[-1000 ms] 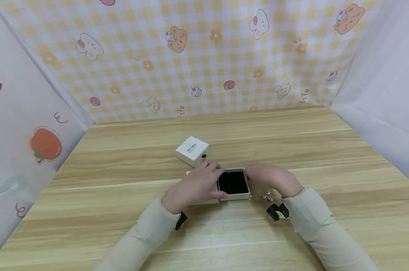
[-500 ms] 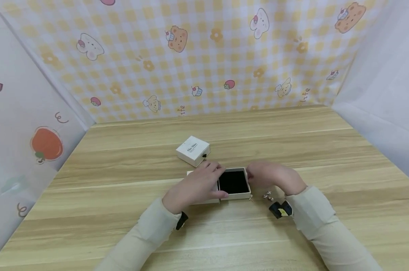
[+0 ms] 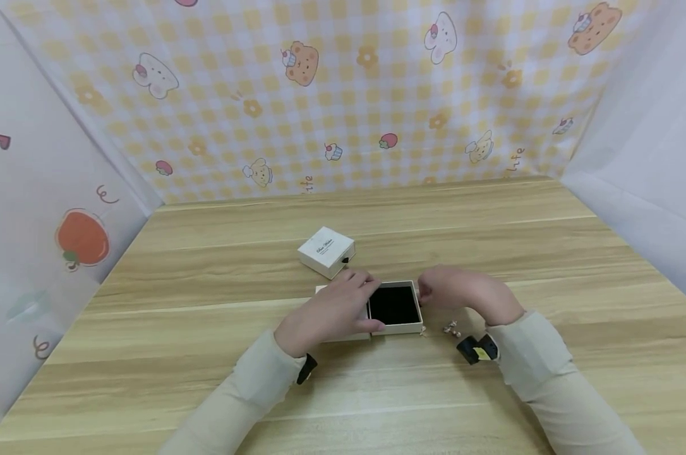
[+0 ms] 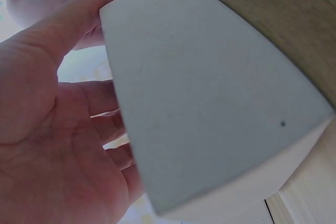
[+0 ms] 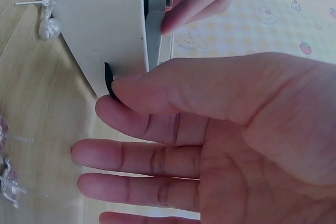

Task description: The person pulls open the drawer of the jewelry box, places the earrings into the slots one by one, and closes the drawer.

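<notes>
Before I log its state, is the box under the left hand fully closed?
No: its drawer stands open, with the black lining showing.

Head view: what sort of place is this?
Probably a tabletop recording booth: a wood-grain table enclosed by yellow checked cloth at the far edge and pale sheeting on the right.

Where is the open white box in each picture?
Head: the open white box is below the middle and slightly right.
Left wrist: its plain white side fills the middle, reaching the right edge.
Right wrist: it's at the top, left of centre, with its black pull tab showing.
Shared landmark: the left hand, at least partly visible in every view.
</notes>
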Motion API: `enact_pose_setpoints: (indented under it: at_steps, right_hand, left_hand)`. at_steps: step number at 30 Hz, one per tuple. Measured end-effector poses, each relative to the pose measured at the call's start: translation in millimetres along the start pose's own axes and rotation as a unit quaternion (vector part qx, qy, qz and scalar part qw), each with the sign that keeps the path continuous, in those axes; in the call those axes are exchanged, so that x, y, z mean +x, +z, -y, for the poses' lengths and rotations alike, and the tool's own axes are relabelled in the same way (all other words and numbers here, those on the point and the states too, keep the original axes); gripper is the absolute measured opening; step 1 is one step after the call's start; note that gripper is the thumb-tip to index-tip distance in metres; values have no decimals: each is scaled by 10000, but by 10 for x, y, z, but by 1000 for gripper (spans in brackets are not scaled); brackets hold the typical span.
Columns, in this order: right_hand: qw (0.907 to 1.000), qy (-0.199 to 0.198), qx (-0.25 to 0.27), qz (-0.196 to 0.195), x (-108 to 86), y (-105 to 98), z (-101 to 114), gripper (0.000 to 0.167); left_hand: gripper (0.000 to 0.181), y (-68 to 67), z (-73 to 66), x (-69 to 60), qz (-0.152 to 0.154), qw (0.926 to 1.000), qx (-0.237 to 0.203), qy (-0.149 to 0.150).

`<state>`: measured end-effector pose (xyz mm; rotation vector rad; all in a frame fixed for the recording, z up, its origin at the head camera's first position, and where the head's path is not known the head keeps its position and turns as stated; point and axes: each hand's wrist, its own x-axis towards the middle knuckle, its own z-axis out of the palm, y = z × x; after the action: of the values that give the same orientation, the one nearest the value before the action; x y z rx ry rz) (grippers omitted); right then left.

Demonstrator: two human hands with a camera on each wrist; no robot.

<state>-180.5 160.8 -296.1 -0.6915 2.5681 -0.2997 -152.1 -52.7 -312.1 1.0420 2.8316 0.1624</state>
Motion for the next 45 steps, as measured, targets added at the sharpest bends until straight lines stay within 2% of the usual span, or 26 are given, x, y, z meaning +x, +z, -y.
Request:
enact_pose_setpoints:
  at_steps: [8, 19, 28, 32, 39, 45]
  right_hand:
    - [9999, 81, 128, -62, -51, -39, -8, 11]
    - [9999, 108, -28, -49, -114, -107, -29, 8]
    - [9998, -24, 70, -173, -201, -157, -71, 8]
    - [9998, -24, -112, -182, -218, -147, -98, 8]
    - [9987, 236, -406, -204, -287, -85, -75, 6]
    - [9970, 659, -380, -171, -310, -3, -36, 34]
  left_hand:
    - [70, 3, 0, 0, 28, 10000, 11, 1]
    - [70, 7, -2, 0, 41, 10000, 13, 33]
    - [70, 6, -6, 0, 11, 10000, 66, 37]
    - [70, 6, -5, -4, -11, 9999, 114, 20]
    - [70, -1, -3, -9, 13, 9999, 110, 17]
    - [70, 15, -2, -10, 62, 10000, 66, -36]
